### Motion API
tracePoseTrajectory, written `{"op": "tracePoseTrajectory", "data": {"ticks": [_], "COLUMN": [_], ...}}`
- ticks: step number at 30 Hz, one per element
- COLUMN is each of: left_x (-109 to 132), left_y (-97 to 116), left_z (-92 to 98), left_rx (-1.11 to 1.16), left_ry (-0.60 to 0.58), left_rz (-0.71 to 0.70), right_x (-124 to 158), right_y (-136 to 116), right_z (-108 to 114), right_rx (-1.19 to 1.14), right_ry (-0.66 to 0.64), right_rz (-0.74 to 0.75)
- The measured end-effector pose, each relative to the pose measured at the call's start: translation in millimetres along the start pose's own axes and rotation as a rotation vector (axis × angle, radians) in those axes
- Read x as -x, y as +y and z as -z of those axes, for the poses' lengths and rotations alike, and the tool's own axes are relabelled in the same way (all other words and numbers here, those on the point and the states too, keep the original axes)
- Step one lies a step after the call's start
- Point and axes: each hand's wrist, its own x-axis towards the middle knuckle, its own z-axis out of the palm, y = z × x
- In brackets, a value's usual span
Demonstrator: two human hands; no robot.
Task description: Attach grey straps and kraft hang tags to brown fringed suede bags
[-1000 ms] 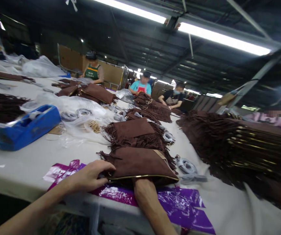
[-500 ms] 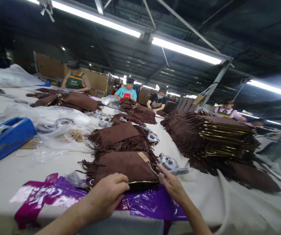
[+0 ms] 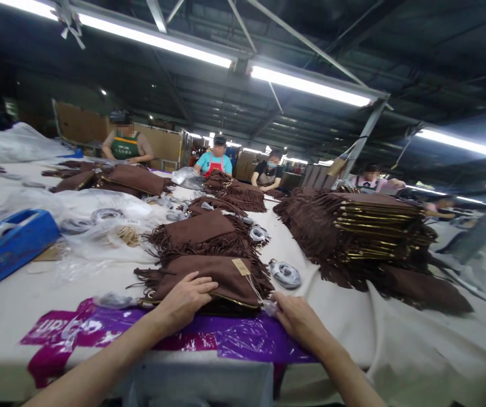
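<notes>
A brown fringed bag (image 3: pixel 226 277) lies flat in front of me, its gold zipper along the edge nearest me. My left hand (image 3: pixel 186 299) rests on the bag's front with outstretched fingers. At its right corner, my right hand (image 3: pixel 296 316) pinches a plastic-wrapped piece (image 3: pixel 269 308). A tan tag (image 3: pixel 240 267) on a white string lies on the bag. Beyond the left corner is another plastic-wrapped piece (image 3: pixel 118 299). Right of the bag sits a plastic-wrapped coiled strap (image 3: pixel 285 275).
More fringed bags (image 3: pixel 200 229) run up the table, with a tall stack (image 3: pixel 378 226) at right. A blue tape dispenser (image 3: pixel 14 246) stands left, near clear plastic bags (image 3: pixel 77 206). Purple plastic (image 3: pixel 264 339) covers the table's front edge. Several people work beyond.
My left hand has moved from the zipper edge onto the bag. My right hand has brought a plastic-wrapped piece from beside the coiled strap in to the bag's right corner.
</notes>
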Motion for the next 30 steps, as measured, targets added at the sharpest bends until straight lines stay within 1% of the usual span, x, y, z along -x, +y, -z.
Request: {"op": "tracePoseTrajectory", "data": {"ticks": [3,4,6,8,10,12,14,15,17,18,21,23,24,26,28,30], "left_x": [1,3,9,20,35,54,73,82,96,101,107,109,110,113,117,121], "left_y": [8,10,11,6,-6,-22,-37,-43,-50,-51,-52,-53,-54,-59,-64,-67], "left_z": [-0.9,-0.5,4.5,16.9,35.6,55.9,72.3,77.7,82.3,82.1,77.6,76.1,76.4,78.8,82.4,86.0], "left_rx": [0.018,0.031,0.094,0.22,0.341,0.35,0.274,0.243,0.225,0.229,0.251,0.27,0.28,0.285,0.306,0.377], "left_ry": [-0.016,-0.017,-0.01,0.024,0.084,0.125,0.098,0.063,-0.026,-0.062,-0.121,-0.149,-0.17,-0.208,-0.244,-0.269], "left_rz": [0.025,0.029,0.024,0.041,0.146,0.335,0.5,0.544,0.549,0.529,0.488,0.505,0.52,0.553,0.572,0.577], "right_x": [4,4,5,5,5,3,1,-1,-5,-9,-25,-41,-49,-63,-73,-76], "right_y": [-4,-2,3,10,12,2,-25,-46,-96,-124,-205,-246,-261,-281,-291,-293], "right_z": [11,14,15,12,4,-6,-13,-15,-17,-17,-18,-22,-25,-32,-40,-49], "right_rx": [-0.141,-0.151,-0.056,0.106,0.194,0.163,0.045,-0.026,-0.15,-0.181,-0.211,-0.224,-0.227,-0.246,-0.283,-0.306], "right_ry": [-0.084,-0.101,-0.108,-0.091,-0.019,0.095,0.163,0.161,0.089,0.052,-0.008,-0.047,-0.054,-0.051,-0.033,0.003], "right_rz": [0.001,-0.012,-0.045,-0.066,-0.046,0.013,0.131,0.211,0.39,0.447,0.501,0.485,0.461,0.41,0.381,0.372]}}
